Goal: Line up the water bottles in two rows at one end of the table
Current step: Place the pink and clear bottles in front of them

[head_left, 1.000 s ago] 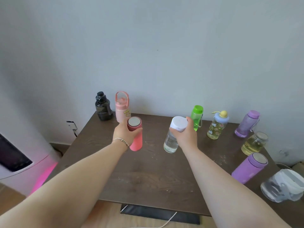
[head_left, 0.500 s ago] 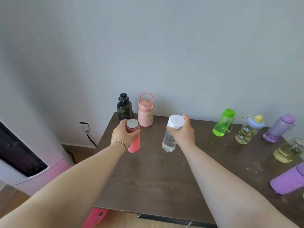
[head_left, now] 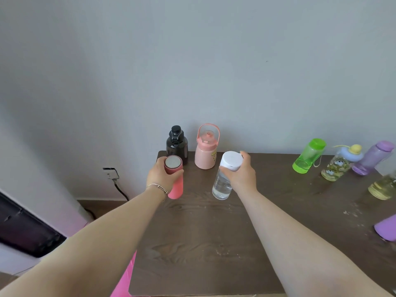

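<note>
Nine water bottles are counted on one brown table [head_left: 210, 243]. At the far left, one black bottle [head_left: 177, 144] and one pale pink bottle with a handle [head_left: 206, 151] are seen. Two bottles are held: one coral pink bottle [head_left: 176, 185] and one clear bottle with a white cap [head_left: 225, 181]. At the right, one green bottle [head_left: 308, 156], one clear bottle with a yellow knob [head_left: 340, 166], two purple bottles [head_left: 371, 158] [head_left: 386, 230] and one jar-like bottle with yellowish liquid [head_left: 383, 187] are counted. Two hands are seen, with one bracelet [head_left: 157, 186]. One wall socket [head_left: 111, 173] is counted.
</note>
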